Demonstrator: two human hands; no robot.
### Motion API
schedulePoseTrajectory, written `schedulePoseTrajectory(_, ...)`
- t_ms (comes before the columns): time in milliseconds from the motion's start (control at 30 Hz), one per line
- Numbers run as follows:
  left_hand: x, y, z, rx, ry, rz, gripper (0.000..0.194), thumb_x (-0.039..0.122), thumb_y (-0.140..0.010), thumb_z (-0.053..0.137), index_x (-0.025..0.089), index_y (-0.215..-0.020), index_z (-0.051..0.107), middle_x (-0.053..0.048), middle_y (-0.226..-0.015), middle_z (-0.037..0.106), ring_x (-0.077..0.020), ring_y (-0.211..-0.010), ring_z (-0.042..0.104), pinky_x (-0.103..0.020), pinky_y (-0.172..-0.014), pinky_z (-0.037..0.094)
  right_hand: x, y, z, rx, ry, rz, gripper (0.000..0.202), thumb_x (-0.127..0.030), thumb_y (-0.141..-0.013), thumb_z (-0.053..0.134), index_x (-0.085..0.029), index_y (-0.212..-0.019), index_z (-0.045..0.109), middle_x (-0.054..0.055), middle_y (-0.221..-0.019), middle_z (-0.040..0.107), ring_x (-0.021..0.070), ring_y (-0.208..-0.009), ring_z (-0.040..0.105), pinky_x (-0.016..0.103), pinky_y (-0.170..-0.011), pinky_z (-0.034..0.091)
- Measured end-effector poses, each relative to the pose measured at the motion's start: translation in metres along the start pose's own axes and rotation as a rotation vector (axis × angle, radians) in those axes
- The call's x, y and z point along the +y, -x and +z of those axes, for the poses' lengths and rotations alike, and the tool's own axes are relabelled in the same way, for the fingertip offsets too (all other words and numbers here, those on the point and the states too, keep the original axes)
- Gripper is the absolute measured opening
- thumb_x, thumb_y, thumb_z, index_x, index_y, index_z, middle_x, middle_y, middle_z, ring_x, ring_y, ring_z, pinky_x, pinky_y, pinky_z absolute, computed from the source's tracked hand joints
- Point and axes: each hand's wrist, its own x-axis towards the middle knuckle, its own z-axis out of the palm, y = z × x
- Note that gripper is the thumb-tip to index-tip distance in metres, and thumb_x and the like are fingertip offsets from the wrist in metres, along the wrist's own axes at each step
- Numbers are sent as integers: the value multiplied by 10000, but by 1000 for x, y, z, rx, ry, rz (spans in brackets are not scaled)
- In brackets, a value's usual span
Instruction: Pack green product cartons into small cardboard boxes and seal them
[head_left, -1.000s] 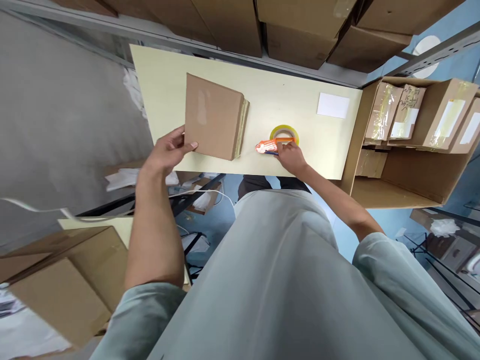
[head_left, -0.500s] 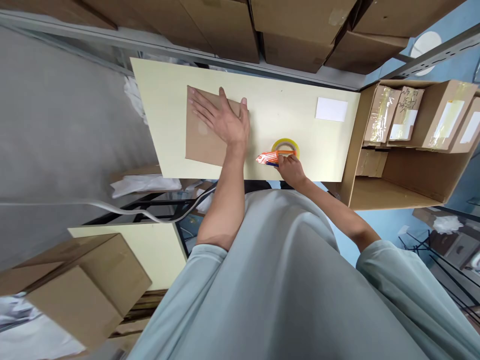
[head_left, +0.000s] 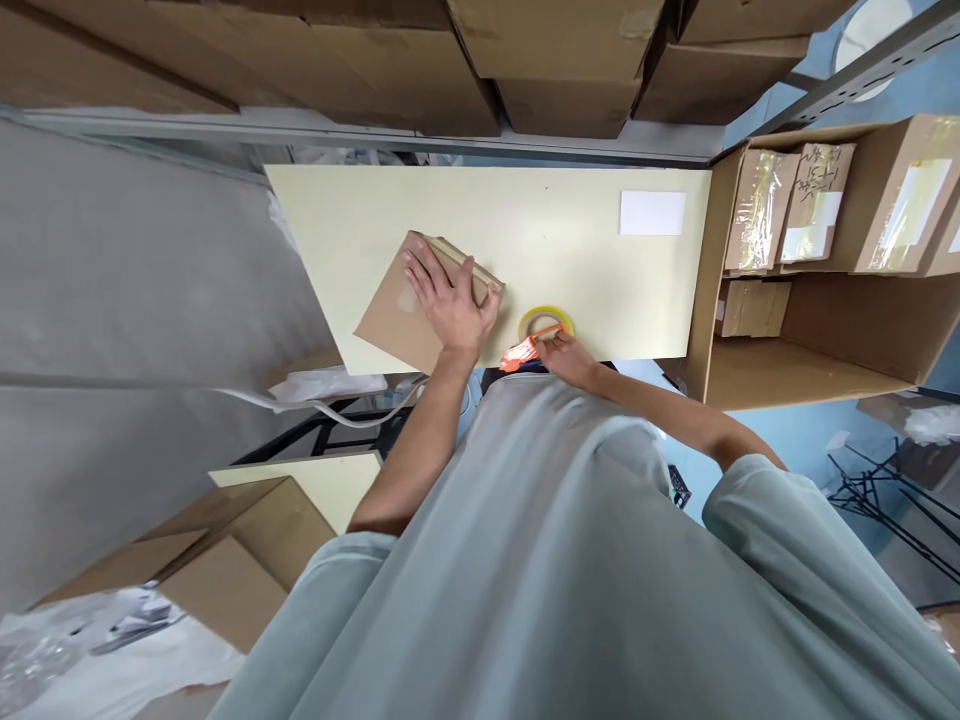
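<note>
A small brown cardboard box (head_left: 394, 315) lies turned at an angle on the cream tabletop (head_left: 570, 215), one narrow side showing along its far right edge. Across its top rests my left hand (head_left: 456, 312), fingers spread out and the thumb near the right corner. My right hand (head_left: 566, 357) is closed around an orange tape dispenser (head_left: 523, 351) at the table's front edge. A roll of yellowish tape (head_left: 565, 320) sits in the dispenser. Farther right on the table lies a white paper label (head_left: 652, 213).
An open carton (head_left: 701, 290) on the right holds several taped boxes (head_left: 763, 210). More cardboard boxes (head_left: 570, 60) line a shelf beyond the table. At lower left stands another open box (head_left: 232, 580) beside white plastic wrapping (head_left: 150, 660). A grey wall (head_left: 150, 270) borders the left.
The cardboard box has rotated under my left hand, and its narrow side now shows. My right hand has brought the tape dispenser slightly left and closer to my body. The camera view has shifted.
</note>
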Motion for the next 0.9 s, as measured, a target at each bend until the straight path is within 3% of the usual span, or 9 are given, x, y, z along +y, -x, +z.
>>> schedulePoseTrajectory(100,0,1,-1,-21,-5,-6,693,469,-839,921,274,-1487,771,-124,-1961,279,-432,-1855,-96,-729,-1477,-55,48,23,-20,-17,101,55,396,-71,-1122,498,1,-1479,653,263,-1255,859,338,-1176,815,514,-1224,537)
schedulePoseTrajectory(200,0,2,-3,-40,11,-4,732,512,-853,916,268,-1524,753,-133,-1960,278,-433,-1853,-104,-722,-1478,-66,94,39,-47,-11,222,118,399,-210,-1189,474,48,-1449,630,310,-1200,844,392,-1149,809,540,-1175,518)
schedulePoseTrajectory(300,-1,4,-5,-60,46,-3,866,572,-855,914,240,-1619,682,-157,-1955,288,-427,-1852,-106,-696,-1487,-60,112,30,-68,53,272,123,454,-253,-1220,410,60,-1493,591,317,-1223,834,401,-1157,798,543,-1173,501)
schedulePoseTrajectory(433,-12,13,-10,-141,19,42,1040,655,-828,906,182,-1701,598,-201,-1936,319,-432,-1854,-46,-630,-1511,-34,98,-14,-75,120,266,80,486,-217,-1216,362,63,-1574,533,304,-1318,812,396,-1229,770,544,-1211,492)
schedulePoseTrajectory(567,-28,27,-14,-233,-153,145,1140,766,-909,750,89,-1781,468,-203,-1940,310,-464,-1845,21,-613,-1514,-1,83,-49,-67,175,248,-4,512,-111,-1173,242,25,-1524,588,274,-1292,814,369,-1183,759,542,-1177,516)
schedulePoseTrajectory(667,-36,41,-20,-284,-262,219,1169,676,-913,725,35,-1820,362,-241,-1940,279,-456,-1846,66,-604,-1516,6,76,-54,-58,204,288,-90,563,-42,-1126,174,-4,-1459,627,257,-1226,816,352,-1090,759,531,-1128,522)
schedulePoseTrajectory(800,-34,53,-28,-324,-262,258,1144,519,-860,776,111,-1840,348,-226,-1932,311,-431,-1843,153,-606,-1517,-16,62,-47,-50,168,341,-159,561,-1,-1087,188,-6,-1461,607,248,-1186,815,348,-1044,765,510,-1061,531)
schedulePoseTrajectory(900,-28,45,-20,-222,-222,190,1021,483,-949,723,159,-1842,349,-203,-1941,308,-407,-1852,123,-620,-1505,-54,52,-42,-48,107,329,-131,552,10,-1073,213,26,-1484,580,276,-1200,809,370,-1068,771,508,-1021,537)
